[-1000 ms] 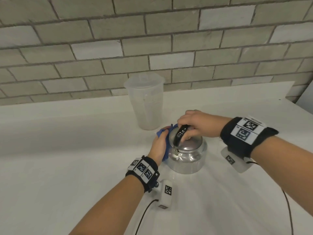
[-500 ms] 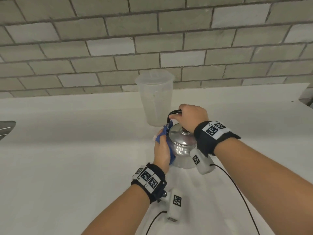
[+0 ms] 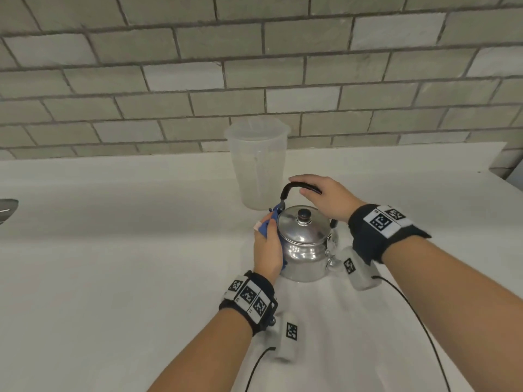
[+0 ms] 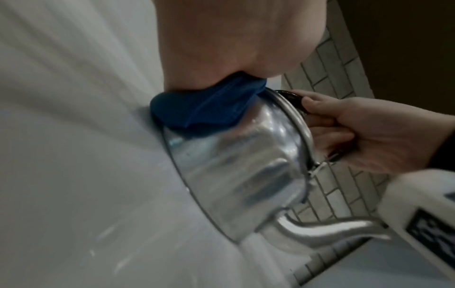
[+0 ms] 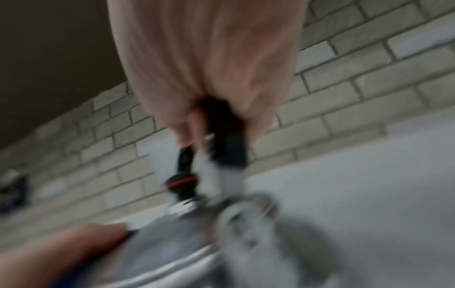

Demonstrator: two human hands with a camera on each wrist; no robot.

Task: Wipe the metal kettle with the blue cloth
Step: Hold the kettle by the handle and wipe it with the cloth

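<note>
A shiny metal kettle (image 3: 304, 247) with a lid knob and a black arched handle (image 3: 294, 188) stands on the white counter (image 3: 113, 264), its spout (image 4: 327, 230) pointing toward me. My left hand (image 3: 267, 250) presses the blue cloth (image 3: 268, 222) flat against the kettle's left side; in the left wrist view the cloth (image 4: 204, 107) is bunched between palm and metal. My right hand (image 3: 325, 199) grips the handle from above, fingers curled round it (image 4: 327, 124). The right wrist view is blurred and shows the kettle lid (image 5: 172, 259) and knob (image 5: 182, 181).
A translucent plastic jug (image 3: 257, 165) stands just behind the kettle against the brick wall (image 3: 254, 66). A grey metal object (image 3: 7, 210) peeks in at the far left edge. Cables from the wrist cameras trail across the counter toward me.
The right hand has lifted the handle upright and now holds it above the lid, which shows fully. The left hand with the cloth has slid down the kettle's left side.
</note>
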